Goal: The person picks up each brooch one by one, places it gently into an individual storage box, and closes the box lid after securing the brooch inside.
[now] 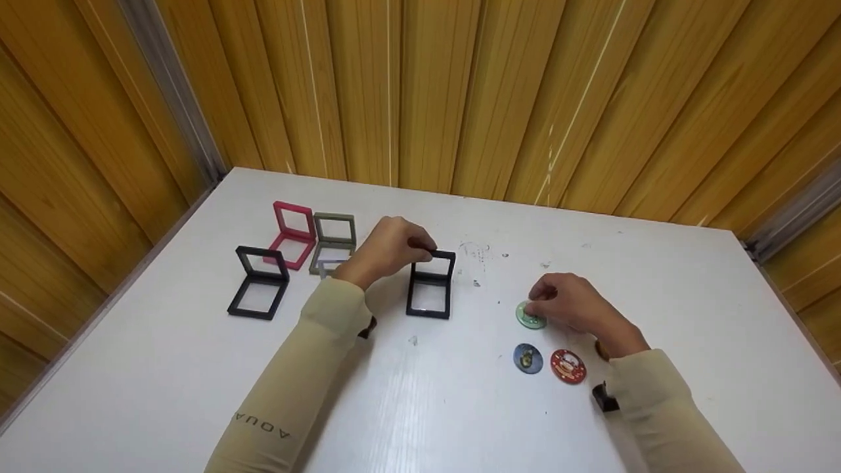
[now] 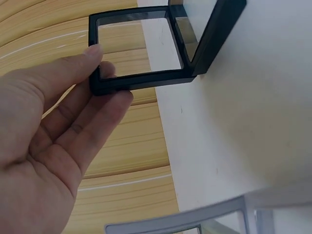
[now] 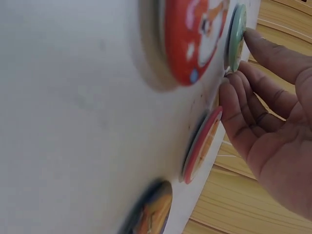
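One black hinged frame [image 1: 430, 282] stood open on the white table [image 1: 460, 407], its raised panel pinched at the corner by the left hand [image 1: 394, 248]. Off to its right, the right hand [image 1: 568, 302] pinched a green badge [image 1: 529, 322] by the edge. Nearer the person: blue badge [image 1: 528, 359], red badge [image 1: 568, 366]. Farther left: pink frame [image 1: 295, 234], olive frame [image 1: 335, 243], both open.

On the bench [image 1: 460, 420], the middle frame [image 1: 430, 282] stood between two groups. At its left, the front frame [image 1: 263, 280] was before the rear frame [image 1: 299, 235], and the second rear frame [image 1: 334, 244] was just beside the latter, to the right. At its right, the rear disc [image 1: 529, 321] lay behind the left disc [image 1: 527, 359] and the right disc [image 1: 568, 366]. The wall [image 1: 427, 98] was behind the bench.
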`<control>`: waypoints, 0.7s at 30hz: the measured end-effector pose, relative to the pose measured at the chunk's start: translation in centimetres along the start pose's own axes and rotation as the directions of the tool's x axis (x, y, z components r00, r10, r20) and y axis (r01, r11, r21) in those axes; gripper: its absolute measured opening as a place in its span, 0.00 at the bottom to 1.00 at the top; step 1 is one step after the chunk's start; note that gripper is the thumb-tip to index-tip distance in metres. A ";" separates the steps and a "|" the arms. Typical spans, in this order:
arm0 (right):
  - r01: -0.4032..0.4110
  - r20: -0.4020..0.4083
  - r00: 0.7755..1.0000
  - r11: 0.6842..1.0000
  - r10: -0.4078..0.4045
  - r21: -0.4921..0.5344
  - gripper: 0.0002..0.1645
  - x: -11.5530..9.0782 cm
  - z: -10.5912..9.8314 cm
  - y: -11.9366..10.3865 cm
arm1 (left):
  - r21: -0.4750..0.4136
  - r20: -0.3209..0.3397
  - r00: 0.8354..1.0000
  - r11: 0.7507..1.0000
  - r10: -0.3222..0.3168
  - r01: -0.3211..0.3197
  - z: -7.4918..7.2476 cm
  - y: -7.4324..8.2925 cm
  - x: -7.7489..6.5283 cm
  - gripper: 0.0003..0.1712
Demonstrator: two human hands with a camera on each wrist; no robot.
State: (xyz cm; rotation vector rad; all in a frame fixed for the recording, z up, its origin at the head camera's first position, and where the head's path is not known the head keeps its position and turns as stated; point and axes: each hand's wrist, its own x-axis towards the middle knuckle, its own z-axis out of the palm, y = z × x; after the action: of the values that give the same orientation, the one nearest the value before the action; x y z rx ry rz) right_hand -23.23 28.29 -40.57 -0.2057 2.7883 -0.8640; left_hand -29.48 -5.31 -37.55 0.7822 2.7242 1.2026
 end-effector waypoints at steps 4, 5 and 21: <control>-0.012 -0.012 1.000 1.000 0.012 0.010 0.14 -0.2 0.0 -0.2 | -0.023 -0.015 1.000 1.000 -0.009 0.008 0.5 0.2 -0.1 0.09; -0.017 -0.014 1.000 1.000 0.017 0.014 0.14 -0.2 0.1 -0.3 | -0.026 -0.021 1.000 1.000 -0.012 0.011 0.6 0.2 -0.1 0.09; -0.037 -0.039 0.999 0.999 0.038 0.032 0.11 -0.2 0.4 -0.4 | -0.087 -0.102 0.994 0.995 0.040 -0.049 1.7 -0.7 -0.5 0.07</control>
State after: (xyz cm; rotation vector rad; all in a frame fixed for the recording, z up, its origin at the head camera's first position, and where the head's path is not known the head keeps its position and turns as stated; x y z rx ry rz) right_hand -22.86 27.77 -40.65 -0.1319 2.8030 -0.9115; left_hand -28.93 -4.79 -39.25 0.7974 2.7214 1.4000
